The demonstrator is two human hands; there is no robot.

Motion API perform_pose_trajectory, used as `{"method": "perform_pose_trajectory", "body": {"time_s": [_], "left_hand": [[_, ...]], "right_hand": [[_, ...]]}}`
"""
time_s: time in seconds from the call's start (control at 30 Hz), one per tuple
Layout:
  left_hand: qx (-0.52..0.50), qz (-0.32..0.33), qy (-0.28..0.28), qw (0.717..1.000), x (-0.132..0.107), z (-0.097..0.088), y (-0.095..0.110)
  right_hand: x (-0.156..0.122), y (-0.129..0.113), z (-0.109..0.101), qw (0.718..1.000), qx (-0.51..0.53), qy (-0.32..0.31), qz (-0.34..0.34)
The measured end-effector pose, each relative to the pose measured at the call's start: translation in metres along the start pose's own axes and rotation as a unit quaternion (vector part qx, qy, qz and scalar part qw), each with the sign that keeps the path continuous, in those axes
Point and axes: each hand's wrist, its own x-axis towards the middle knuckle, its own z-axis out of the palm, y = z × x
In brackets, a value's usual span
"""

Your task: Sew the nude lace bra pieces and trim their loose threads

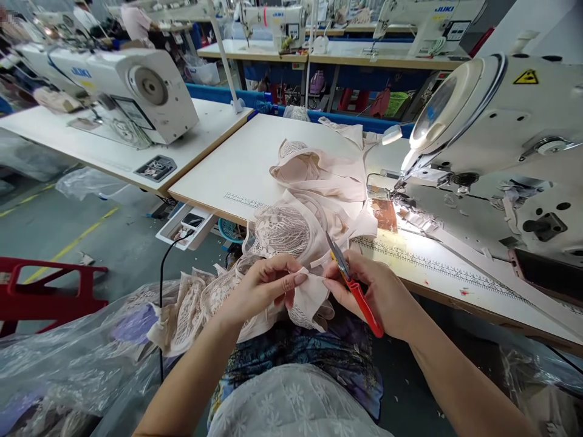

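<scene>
Between my two hands is a pale pink lace bra (310,296), held over my lap at the table's front edge. My left hand (268,280) is closed, thumb and fingers pinching the bra's fabric. My right hand (385,290) is closed around red-handled scissors (363,306), whose blades point up and away from me. Its thumb and fingertip also meet at the bra's edge. Just beyond the hands, a lace bra cup (282,229) lies on the table, and another bra (298,167) rests farther back. More lace bras (195,303) trail to the left of my left forearm.
A sewing machine (514,127) with its lamp lit stands on the right of the white table (218,161). A phone (542,273) lies at the right. An open drawer (186,227) juts out below the table's left front. A red stool (45,285) stands at far left.
</scene>
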Motion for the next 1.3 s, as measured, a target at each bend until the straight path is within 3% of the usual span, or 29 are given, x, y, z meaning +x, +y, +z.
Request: {"method": "perform_pose_trajectory", "body": {"time_s": [0.13,0.23,0.33,0.57,0.83,1.0,1.13,1.23,1.3], "left_hand": [[-0.046,-0.009,0.006,0.999,-0.005,0.000,-0.017],[-0.069,-0.019,0.004,0.997,-0.007,0.000,-0.027],[-0.087,-0.025,0.007,0.996,-0.008,0.002,-0.030],[-0.108,-0.051,0.001,0.993,-0.009,0.007,-0.025],[-0.134,-0.069,-0.005,0.989,-0.015,0.006,-0.032],[-0.102,-0.061,-0.007,0.993,-0.019,0.005,-0.029],[-0.057,-0.023,0.004,0.998,-0.028,0.011,-0.020],[-0.071,-0.001,-0.002,0.997,-0.038,0.016,-0.012],[-0.094,-0.006,-0.033,0.995,-0.044,0.016,-0.008]], "right_hand": [[-0.005,-0.009,-0.017,0.990,-0.119,-0.071,-0.009],[-0.005,-0.013,-0.033,0.965,-0.252,-0.076,-0.016],[-0.006,-0.013,-0.042,0.944,-0.318,-0.089,-0.012],[-0.008,-0.012,-0.038,0.932,-0.344,-0.104,-0.039],[-0.013,0.001,-0.030,0.924,-0.358,-0.075,-0.109],[-0.027,0.010,-0.031,0.954,-0.289,-0.074,-0.044],[-0.048,0.029,-0.002,0.987,-0.155,-0.046,0.024],[-0.062,0.065,0.047,0.998,-0.056,-0.026,0.025],[-0.070,0.095,0.078,0.996,-0.072,0.053,0.029]]}}
